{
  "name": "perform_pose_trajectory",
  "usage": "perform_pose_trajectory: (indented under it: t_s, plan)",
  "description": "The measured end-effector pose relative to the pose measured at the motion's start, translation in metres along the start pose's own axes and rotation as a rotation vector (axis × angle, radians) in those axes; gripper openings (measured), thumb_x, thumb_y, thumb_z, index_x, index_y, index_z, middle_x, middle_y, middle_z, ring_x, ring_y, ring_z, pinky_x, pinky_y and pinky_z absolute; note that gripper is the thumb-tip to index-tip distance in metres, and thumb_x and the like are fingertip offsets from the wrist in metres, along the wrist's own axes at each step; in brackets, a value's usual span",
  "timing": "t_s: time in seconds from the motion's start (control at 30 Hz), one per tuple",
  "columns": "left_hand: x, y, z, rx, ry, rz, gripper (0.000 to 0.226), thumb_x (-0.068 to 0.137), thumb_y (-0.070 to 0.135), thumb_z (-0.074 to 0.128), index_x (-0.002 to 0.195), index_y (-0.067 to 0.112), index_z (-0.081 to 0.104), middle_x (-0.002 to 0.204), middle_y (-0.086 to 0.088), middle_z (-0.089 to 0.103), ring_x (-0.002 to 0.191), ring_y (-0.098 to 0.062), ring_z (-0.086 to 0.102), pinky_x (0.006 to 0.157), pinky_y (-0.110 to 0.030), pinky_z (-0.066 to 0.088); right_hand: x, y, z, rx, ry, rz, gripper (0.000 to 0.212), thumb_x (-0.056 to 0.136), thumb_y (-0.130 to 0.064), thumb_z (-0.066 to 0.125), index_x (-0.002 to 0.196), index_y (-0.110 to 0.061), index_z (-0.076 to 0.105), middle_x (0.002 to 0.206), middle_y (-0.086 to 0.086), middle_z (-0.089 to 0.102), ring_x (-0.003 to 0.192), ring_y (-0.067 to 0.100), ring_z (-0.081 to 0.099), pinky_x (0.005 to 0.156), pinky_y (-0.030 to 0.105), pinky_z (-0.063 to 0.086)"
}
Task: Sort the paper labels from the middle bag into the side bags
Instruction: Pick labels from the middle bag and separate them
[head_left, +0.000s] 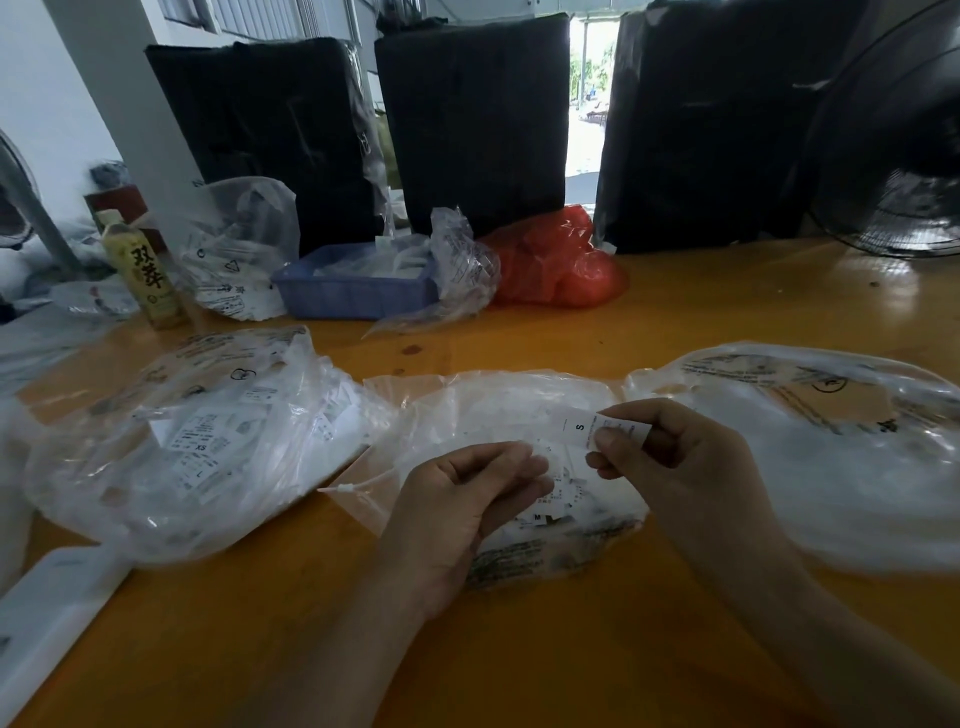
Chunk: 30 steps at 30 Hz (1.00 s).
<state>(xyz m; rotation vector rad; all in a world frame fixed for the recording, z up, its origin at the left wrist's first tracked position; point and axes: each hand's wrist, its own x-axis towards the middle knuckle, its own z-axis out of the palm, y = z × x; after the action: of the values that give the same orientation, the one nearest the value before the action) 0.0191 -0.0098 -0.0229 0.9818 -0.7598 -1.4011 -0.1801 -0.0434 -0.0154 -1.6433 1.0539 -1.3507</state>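
Right hand (670, 457) pinches an "S" label (597, 428) above the middle bag (493, 400), mid-table (701, 296).
Left hand (467, 499) curls on that bag's plastic; next, likely dropping the label into the left bag (156, 415) or right bag (831, 441).

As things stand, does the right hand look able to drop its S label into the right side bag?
Probably yes. The right hand pinches the S label just beside the right side bag, with nothing between them. Where that bag's opening lies is unclear.
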Motion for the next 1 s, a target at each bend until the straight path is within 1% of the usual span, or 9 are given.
perform_pose_trajectory:
  t_s: [0.07, 0.17, 0.27, 0.43, 0.57, 0.7, 0.77, 0.87, 1.0]
  plan:
    - [0.000, 0.000, 0.001, 0.001, -0.006, -0.006, 0.037, 0.067, 0.028, 0.087, 0.098, 0.008, 0.085, 0.108, -0.022, 0.080, 0.102, -0.032, 0.079, 0.084, -0.026, 0.063, -0.001, -0.001, 0.000, -0.053, -0.002, -0.026, 0.011, 0.087, -0.028, 0.072, 0.097, -0.031, 0.070, 0.080, -0.014, 0.077, 0.075, 0.003, 0.074, 0.069, 0.010, 0.054]
    - [-0.001, 0.000, 0.000, 0.010, -0.009, -0.006, 0.039, 0.067, 0.028, 0.087, 0.100, 0.007, 0.085, 0.107, -0.023, 0.079, 0.102, -0.032, 0.079, 0.084, -0.026, 0.063, -0.003, -0.001, 0.001, -0.135, -0.036, -0.064, 0.018, 0.091, -0.020, 0.072, 0.095, -0.036, 0.068, 0.081, -0.019, 0.075, 0.076, -0.001, 0.073, 0.069, 0.010, 0.055]
    - [-0.001, 0.000, 0.000, 0.016, -0.012, -0.010, 0.037, 0.069, 0.027, 0.087, 0.100, 0.006, 0.085, 0.107, -0.023, 0.079, 0.102, -0.032, 0.079, 0.084, -0.026, 0.064, -0.005, -0.005, 0.003, -0.206, -0.051, -0.097, 0.021, 0.092, -0.020, 0.071, 0.095, -0.041, 0.066, 0.083, -0.024, 0.073, 0.077, -0.004, 0.072, 0.069, 0.010, 0.054]
    - [-0.001, -0.001, 0.000, 0.041, -0.017, 0.000, 0.038, 0.071, 0.029, 0.087, 0.104, 0.008, 0.084, 0.109, -0.022, 0.080, 0.104, -0.032, 0.079, 0.086, -0.025, 0.063, -0.006, -0.008, 0.002, -0.196, 0.025, -0.155, 0.021, 0.090, -0.018, 0.072, 0.096, -0.038, 0.068, 0.084, -0.025, 0.073, 0.076, -0.004, 0.072, 0.067, 0.010, 0.055]
    - [0.000, -0.003, -0.001, 0.045, -0.010, -0.009, 0.032, 0.077, 0.025, 0.086, 0.103, 0.007, 0.084, 0.109, -0.022, 0.080, 0.104, -0.032, 0.079, 0.085, -0.025, 0.063, -0.004, -0.004, 0.001, -0.266, -0.018, -0.133, 0.021, 0.092, -0.021, 0.072, 0.095, -0.041, 0.066, 0.083, -0.023, 0.073, 0.077, -0.003, 0.071, 0.070, 0.015, 0.057]
    - [0.000, -0.004, -0.001, 0.056, 0.009, 0.002, 0.035, 0.070, 0.028, 0.088, 0.099, 0.009, 0.085, 0.105, -0.022, 0.080, 0.100, -0.033, 0.080, 0.082, -0.025, 0.064, -0.002, 0.001, 0.001, -0.327, -0.066, -0.107, 0.020, 0.091, -0.024, 0.073, 0.094, -0.043, 0.067, 0.079, -0.017, 0.073, 0.076, -0.001, 0.070, 0.067, 0.018, 0.058]
    - [-0.001, -0.004, 0.000, 0.093, 0.027, 0.036, 0.037, 0.066, 0.033, 0.088, 0.098, 0.013, 0.086, 0.101, -0.019, 0.081, 0.095, -0.031, 0.081, 0.078, -0.024, 0.064, -0.002, 0.002, 0.001, -0.347, -0.102, -0.090, 0.023, 0.091, -0.024, 0.073, 0.092, -0.046, 0.067, 0.080, -0.021, 0.072, 0.077, -0.003, 0.069, 0.068, 0.016, 0.057]
    - [-0.003, -0.004, 0.000, 0.266, 0.052, 0.101, 0.035, 0.066, 0.041, 0.087, 0.097, 0.025, 0.087, 0.095, -0.010, 0.083, 0.086, -0.025, 0.081, 0.074, -0.026, 0.065, -0.002, 0.003, 0.003, -0.357, -0.142, -0.080, 0.027, 0.094, -0.023, 0.069, 0.093, -0.050, 0.066, 0.083, -0.026, 0.070, 0.081, -0.005, 0.068, 0.069, 0.013, 0.055]
    - [-0.006, -0.005, 0.002, 0.371, 0.044, 0.142, 0.024, 0.073, 0.037, 0.085, 0.097, 0.033, 0.087, 0.092, -0.002, 0.083, 0.080, -0.022, 0.081, 0.069, -0.025, 0.064, -0.003, 0.002, 0.008, -0.313, -0.208, -0.065, 0.028, 0.098, -0.024, 0.064, 0.112, -0.048, 0.066, 0.100, -0.024, 0.062, 0.081, -0.004, 0.069, 0.072, 0.013, 0.056]
